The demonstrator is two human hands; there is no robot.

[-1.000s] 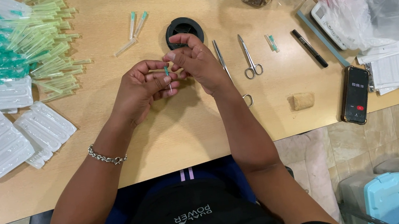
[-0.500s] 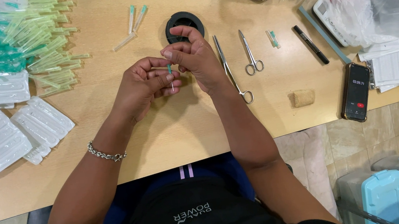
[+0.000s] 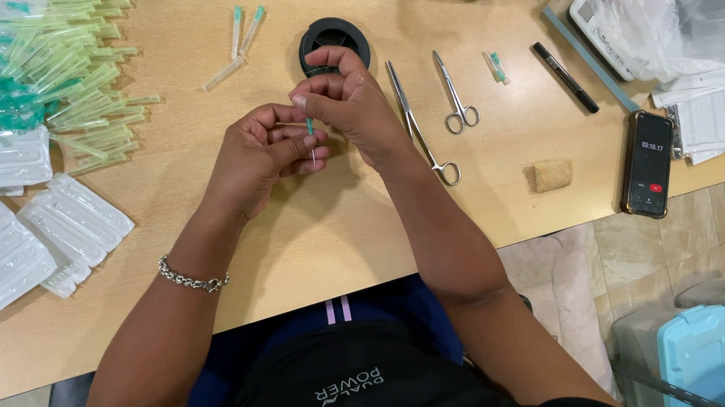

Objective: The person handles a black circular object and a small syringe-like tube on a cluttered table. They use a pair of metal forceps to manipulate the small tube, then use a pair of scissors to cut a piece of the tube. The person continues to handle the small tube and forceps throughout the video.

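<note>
Centrally over the wooden bench (image 3: pixel 310 230), left hand (image 3: pixel 261 156) and right hand (image 3: pixel 353 101) brought together, fingertips nearly touching. Pinched between them a small needle with a teal hub (image 3: pixel 311 130), held upright, thin metal tip pointing down toward the bench; right hand's fingers closed on the hub from above, left hand's fingers curled shut around what looks like a pale thin stick at the same spot. Just behind the right hand, a round black spool (image 3: pixel 332 40) lying flat. Just to the right of that hand, long steel forceps (image 3: pixel 418 125), and beside those a pair of small scissors (image 3: pixel 455 91). Farther right, a black pen (image 3: pixel 565 78), a tan lump (image 3: pixel 550 174) and a dark phone (image 3: pixel 650 164) with its screen lit. At far left, a heap of capped needles in green and teal (image 3: pixel 33 75), with clear blister trays (image 3: pixel 0 245) stacked below it. Two loose capped needles (image 3: pixel 244 29) between heap and spool. Metal bracelet (image 3: pixel 192 278) on the left wrist.
</note>
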